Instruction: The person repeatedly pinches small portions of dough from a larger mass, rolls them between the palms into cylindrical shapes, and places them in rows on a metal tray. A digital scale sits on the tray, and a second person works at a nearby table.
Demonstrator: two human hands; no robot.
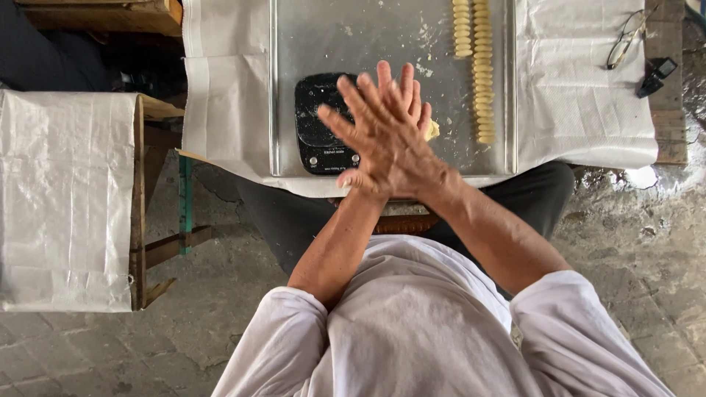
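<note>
While right hand (393,140) lies over left hand (353,178), fingers splayed flat, pale dough lump (432,130) pressed between, above metal tray (382,37).

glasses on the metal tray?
No, the glasses lie on the white cloth right of the metal tray.

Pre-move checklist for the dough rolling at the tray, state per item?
1. Dough piece between palms: ok, a pale bit shows at the hands' edge.
2. Right hand flat over left hand: ok.
3. Metal tray has bare space: ok.
4. Rows of rolled pieces lined up at tray's right side: ok.
5. Black scale readable: cannot tell, partly covered by hands.
6. Eyeglasses off the tray: ok.
</note>
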